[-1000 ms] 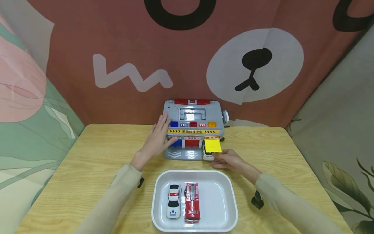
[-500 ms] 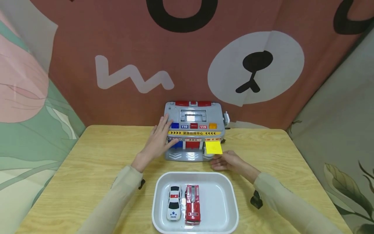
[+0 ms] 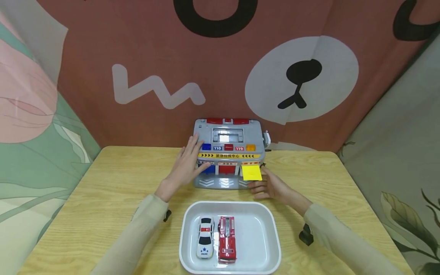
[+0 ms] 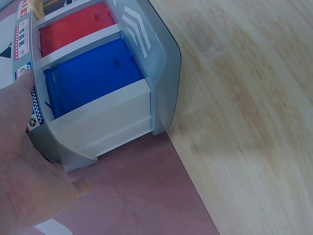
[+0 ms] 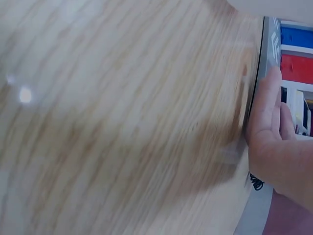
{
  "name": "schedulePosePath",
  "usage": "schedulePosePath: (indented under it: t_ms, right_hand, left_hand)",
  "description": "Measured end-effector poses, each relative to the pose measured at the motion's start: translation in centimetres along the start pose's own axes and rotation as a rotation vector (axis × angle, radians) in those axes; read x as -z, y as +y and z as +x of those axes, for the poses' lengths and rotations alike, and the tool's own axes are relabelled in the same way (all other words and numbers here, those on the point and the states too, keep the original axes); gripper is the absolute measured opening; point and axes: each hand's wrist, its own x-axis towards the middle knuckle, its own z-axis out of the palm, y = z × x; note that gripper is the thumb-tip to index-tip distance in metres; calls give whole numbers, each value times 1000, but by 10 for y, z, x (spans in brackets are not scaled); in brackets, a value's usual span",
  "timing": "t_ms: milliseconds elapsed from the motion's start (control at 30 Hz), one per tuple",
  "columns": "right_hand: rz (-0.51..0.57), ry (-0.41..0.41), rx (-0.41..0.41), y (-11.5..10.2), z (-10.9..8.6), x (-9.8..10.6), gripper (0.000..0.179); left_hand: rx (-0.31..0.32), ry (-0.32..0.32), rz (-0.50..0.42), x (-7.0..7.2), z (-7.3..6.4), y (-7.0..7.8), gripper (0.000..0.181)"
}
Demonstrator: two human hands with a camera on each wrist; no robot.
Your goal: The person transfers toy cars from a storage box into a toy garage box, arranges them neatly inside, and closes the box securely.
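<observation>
A grey toy rescue station (image 3: 227, 133) with blue, red and yellow bay doors stands at the back of the table. My left hand (image 3: 185, 164) rests on its left side with the fingers straight, the thumb over the front near the blue door (image 4: 93, 76). The yellow door (image 3: 252, 173) is raised and sticks out. Beside and below it is my right hand (image 3: 273, 186), its fingers extended over the ramp and the thumb at the door's right side. In the right wrist view a white toy car (image 5: 300, 110) sits inside that bay, past my fingers; the raised door hides it in the head view.
A white tray (image 3: 261, 204) sits in front of the station, holding a white police car (image 3: 205, 238) and a red fire truck (image 3: 227, 240). A patterned cloth (image 3: 154, 122) hangs behind the wooden table (image 3: 103, 198). A small handle (image 3: 266, 139) juts from the station's right side.
The white toy car has gone back under the yellow door into the right bay, pushed by my right hand. That hand now sits slightly further right, its thumb raised. The left hand stays put.
</observation>
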Motion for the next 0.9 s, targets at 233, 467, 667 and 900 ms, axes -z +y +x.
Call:
schedulePosePath:
  t_ms: [233,467,667,900]
  right_hand:
    - [-16,-91,-37,-7,-1,7,100]
    - [-82,-80,-36,-13,-2,8,98]
    - [-132,-110,-37,-17,-1,10,99]
    - [-252,-38,-28,-27,-3,14,104]
  left_hand:
    - [-2,2,5,0,0,1,83]
    - [-14,5,11,2,0,1,83]
    - [1,-8,-4,2,0,2,83]
    - [-2,0,-1,2,-1,1,83]
